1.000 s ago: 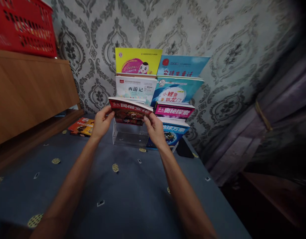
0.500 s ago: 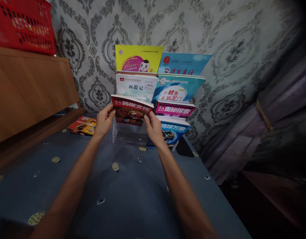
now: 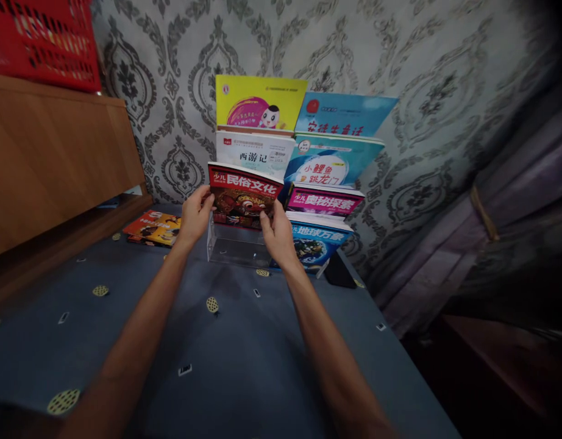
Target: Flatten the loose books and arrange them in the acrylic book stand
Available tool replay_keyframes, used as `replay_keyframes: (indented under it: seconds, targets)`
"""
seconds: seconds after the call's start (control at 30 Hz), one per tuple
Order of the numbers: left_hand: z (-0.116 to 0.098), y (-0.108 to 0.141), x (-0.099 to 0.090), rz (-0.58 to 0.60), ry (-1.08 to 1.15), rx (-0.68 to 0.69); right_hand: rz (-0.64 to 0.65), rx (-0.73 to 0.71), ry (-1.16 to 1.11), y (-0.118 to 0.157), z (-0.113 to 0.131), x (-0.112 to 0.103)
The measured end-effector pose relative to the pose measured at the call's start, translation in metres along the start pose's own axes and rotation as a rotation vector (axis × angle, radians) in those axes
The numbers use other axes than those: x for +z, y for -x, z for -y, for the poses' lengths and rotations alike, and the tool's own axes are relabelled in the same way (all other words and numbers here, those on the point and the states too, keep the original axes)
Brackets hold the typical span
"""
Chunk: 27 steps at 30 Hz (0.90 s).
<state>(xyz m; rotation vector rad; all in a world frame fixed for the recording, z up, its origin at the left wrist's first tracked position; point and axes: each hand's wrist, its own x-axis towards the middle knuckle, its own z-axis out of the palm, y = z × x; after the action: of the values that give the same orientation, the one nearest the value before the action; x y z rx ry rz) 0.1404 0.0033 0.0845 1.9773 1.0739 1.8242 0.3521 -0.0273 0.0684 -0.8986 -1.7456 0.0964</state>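
Note:
Between both hands is a dark red book [image 3: 244, 200] with its cover facing me. My left hand [image 3: 196, 213] grips its left edge, and my right hand [image 3: 278, 235] pinches the right edge, thumb on the cover. The book is upright above the lowest tier of a clear acrylic rack [image 3: 238, 251]. Behind it on the rack stand a white book [image 3: 253, 152] and a yellow book [image 3: 260, 100]. The right column holds a light blue book [image 3: 347, 113], a teal book [image 3: 333, 160], a magenta book [image 3: 327, 202] and a blue earth-picture book [image 3: 320, 247].
Orange books [image 3: 153, 228] lie flat on the blue patterned cloth [image 3: 235, 341] to the left. A dark flat object [image 3: 339, 271] lies right of the rack. At left, a wooden cabinet [image 3: 56, 158] carries a red basket [image 3: 43, 46]. A curtain [image 3: 445, 244] hangs on the right.
Both hands have raised the dark red book slightly, and more of its cover shows. My view has shifted a little. The other books stay in their places.

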Motion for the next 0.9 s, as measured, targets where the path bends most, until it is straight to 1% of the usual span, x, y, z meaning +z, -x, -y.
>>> replay_keyframes:
  seconds: [0.1, 0.2, 0.33, 0.43, 0.57, 0.63, 0.7, 0.77, 0.9]
  targets:
    - [0.008, -0.004, 0.001, -0.015, 0.022, -0.038, -0.007, -0.015, 0.025, 0.001, -0.002, 0.003]
    - [0.017, -0.006, 0.001, 0.001, 0.071, -0.074, 0.004, -0.022, 0.057, 0.002, -0.006, 0.006]
    - [0.023, -0.005, 0.001, 0.013, 0.071, -0.071, 0.012, -0.030, 0.108, 0.003, -0.008, 0.007]
    - [0.021, -0.004, 0.003, -0.013, -0.061, -0.029, 0.018, -0.003, 0.145, 0.004, -0.008, 0.008]
    - [0.010, 0.001, 0.010, -0.065, -0.411, 0.076, 0.024, 0.041, 0.196, 0.005, -0.008, 0.010]
    - [0.005, 0.004, 0.013, -0.068, -0.536, 0.078, 0.028, 0.068, 0.212, 0.006, -0.011, 0.011]
    - [0.000, 0.006, 0.016, -0.044, -0.593, 0.050, 0.033, 0.096, 0.221, 0.007, -0.015, 0.012]
    - [-0.001, 0.006, 0.017, -0.011, -0.601, 0.024, 0.035, 0.118, 0.222, 0.007, -0.020, 0.013]
    - [0.001, 0.006, 0.015, 0.018, -0.620, -0.002, 0.038, 0.131, 0.194, 0.008, -0.026, 0.017]
